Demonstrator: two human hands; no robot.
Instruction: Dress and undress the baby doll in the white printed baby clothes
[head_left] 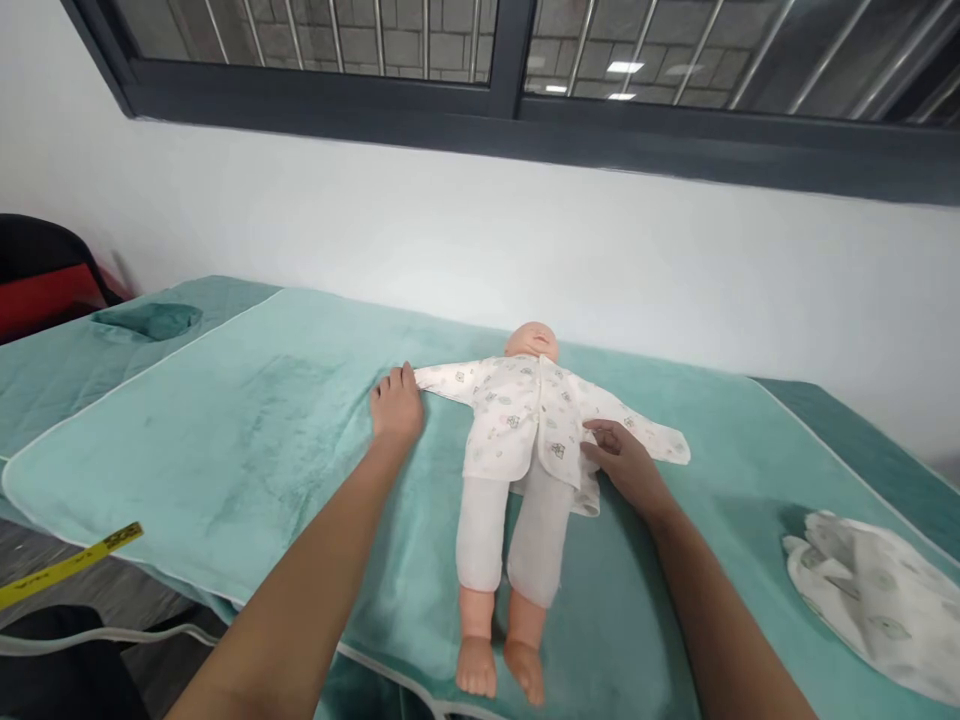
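A baby doll (pixel 475 665) lies on its back in the middle of a green plush mat (pixel 247 420), its head toward the wall and its feet toward me. It wears a white printed baby shirt (pixel 502 425) and white pants (pixel 480 530). The sleeve on the left is stretched out sideways, and my left hand (pixel 397 403) is closed on its end, hiding the doll's hand. My right hand (pixel 622 465) pinches the shirt's side edge below the other sleeve. That sleeve (pixel 664 440) lies flat, with no doll hand showing at its cuff.
Crumpled white printed cloth (pixel 885 600) lies on the mat at right. A yellow tape strip (pixel 71 565) crosses the lower left, above a pale cord (pixel 105 635). A black and red object (pixel 49 280) stands at far left. Behind are a white wall (pixel 337 230) and barred window.
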